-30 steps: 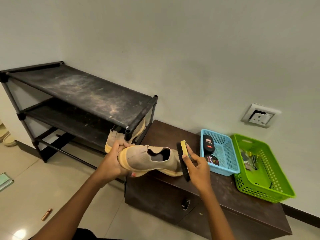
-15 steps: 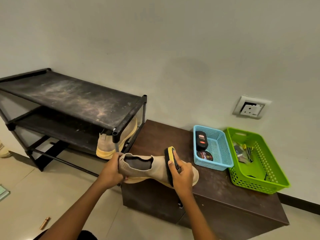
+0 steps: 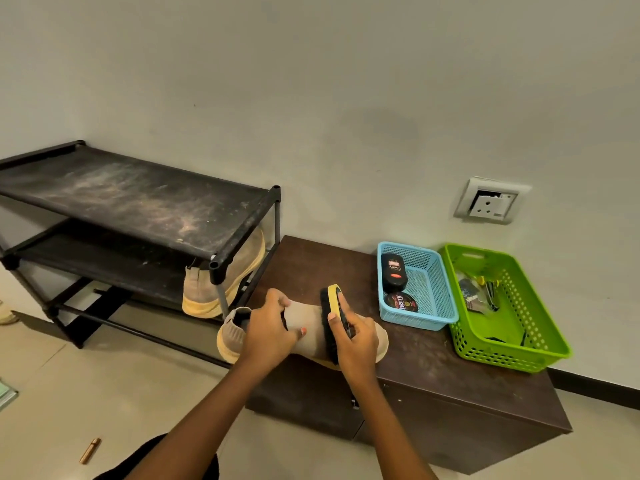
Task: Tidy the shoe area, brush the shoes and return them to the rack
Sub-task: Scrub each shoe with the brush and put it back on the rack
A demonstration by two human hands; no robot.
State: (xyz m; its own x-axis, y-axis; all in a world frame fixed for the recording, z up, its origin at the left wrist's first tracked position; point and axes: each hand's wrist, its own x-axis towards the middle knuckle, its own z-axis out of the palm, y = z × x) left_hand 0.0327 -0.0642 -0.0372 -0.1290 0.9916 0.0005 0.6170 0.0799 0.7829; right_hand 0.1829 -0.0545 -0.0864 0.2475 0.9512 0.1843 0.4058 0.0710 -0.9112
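rack point(image 3: 138, 202): dusty top; second shoe point(image 3: 207, 292) leans on its middle shelf, right end.
cabinet point(image 3: 433, 368): carries the work.
shoe point(image 3: 310, 327): at cabinet's front-left corner, heel past the left edge; resting or lifted, can't tell.
left hand point(image 3: 268, 329): clamped round shoe collar.
right hand point(image 3: 356, 337): wrapped round brush point(image 3: 334, 299), bristles on upper.
handling: likely light, soft knit that gives under bristles; hold by collar or firmer sole.

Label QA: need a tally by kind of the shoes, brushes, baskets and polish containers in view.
Shoes: 2, held shoe and rack shoe
Brush: 1
Baskets: 2, blue basket and green basket
Polish containers: 2, bottle and tin
Total: 7
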